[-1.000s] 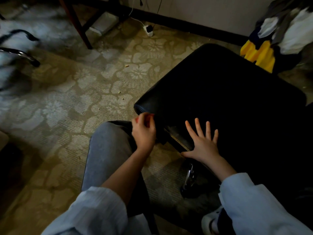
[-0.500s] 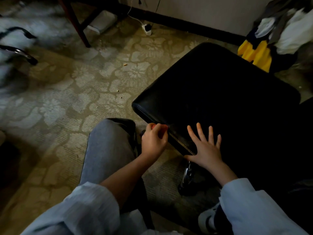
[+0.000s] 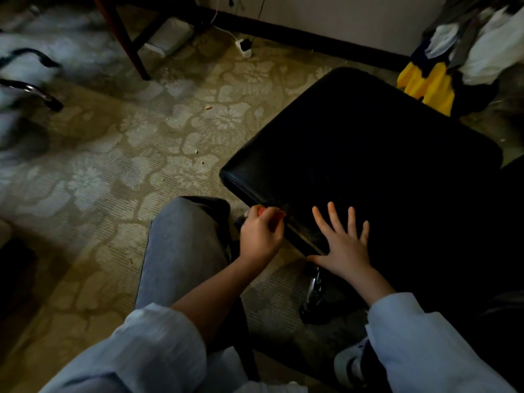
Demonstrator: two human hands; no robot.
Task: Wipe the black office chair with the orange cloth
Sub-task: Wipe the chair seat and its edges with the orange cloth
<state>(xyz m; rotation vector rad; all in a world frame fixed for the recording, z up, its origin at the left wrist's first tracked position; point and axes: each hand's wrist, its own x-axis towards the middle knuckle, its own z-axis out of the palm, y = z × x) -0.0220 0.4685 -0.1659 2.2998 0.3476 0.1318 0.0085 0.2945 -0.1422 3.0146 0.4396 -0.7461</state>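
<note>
As left hand (image 3: 262, 236) pinches, seemingly, one cloth (image 3: 260, 210), right hand (image 3: 344, 246) presses chair (image 3: 368, 154).

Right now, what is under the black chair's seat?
A shiny metal leg ending in a black wheel shows on the carpet. The seat covers the rest of the base, so it cannot be seen.

Dim, underexposed view with heavy shadow at right, motion blur at left, wide-angle bending at edges
</note>
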